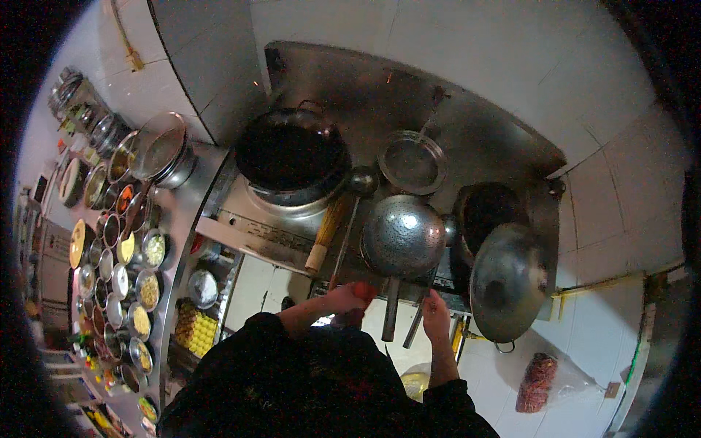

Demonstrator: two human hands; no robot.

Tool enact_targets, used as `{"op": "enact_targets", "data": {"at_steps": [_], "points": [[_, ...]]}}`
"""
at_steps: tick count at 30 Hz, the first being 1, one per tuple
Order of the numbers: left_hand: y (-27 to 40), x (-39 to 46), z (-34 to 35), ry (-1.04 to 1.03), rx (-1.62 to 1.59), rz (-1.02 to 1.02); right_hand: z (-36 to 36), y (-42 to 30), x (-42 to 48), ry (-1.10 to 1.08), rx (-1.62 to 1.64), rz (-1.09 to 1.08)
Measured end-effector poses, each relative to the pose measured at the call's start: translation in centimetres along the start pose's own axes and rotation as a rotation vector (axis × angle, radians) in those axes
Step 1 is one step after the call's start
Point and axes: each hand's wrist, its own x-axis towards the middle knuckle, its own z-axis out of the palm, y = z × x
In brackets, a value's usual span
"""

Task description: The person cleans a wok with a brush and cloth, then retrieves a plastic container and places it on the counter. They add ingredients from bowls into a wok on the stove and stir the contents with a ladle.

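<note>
My left hand (351, 301) is in front of the stove edge, its fingers curled and reddish in the dim light. Whether it holds anything is too blurred to tell. Close by is the lower handle of a metal ladle (363, 180). My right hand (437, 315) is raised at the stove edge, beside the dark handle (416, 326) of a utensil. I cannot tell whether its fingers grip something. Between and beyond my hands lies a perforated metal strainer (405, 235), domed side up, its handle (390, 312) jutting toward me.
A blackened wok (293, 156) stands on the left burner, a bamboo brush (323, 235) beside it. Behind the strainer is a round sieve (413, 161). A large metal lid (506, 282) leans at right. Bowls of ingredients (148, 290) crowd the left counter. A bagged reddish item (536, 383) lies lower right.
</note>
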Motion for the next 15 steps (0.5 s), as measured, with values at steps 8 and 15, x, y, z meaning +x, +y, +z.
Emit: {"op": "enact_targets", "data": {"at_steps": [8, 15], "points": [[-0.7, -17.5, -13.4, 0.189, -0.813, 0.186, 21.2, -3.8, 2.6, -0.39, 0.337, 0.564], [-17.8, -27.8, -18.8, 0.369, -1.009, 0.056, 25.0, -11.1, 3.3, -0.347, 1.162, 0.89]]}}
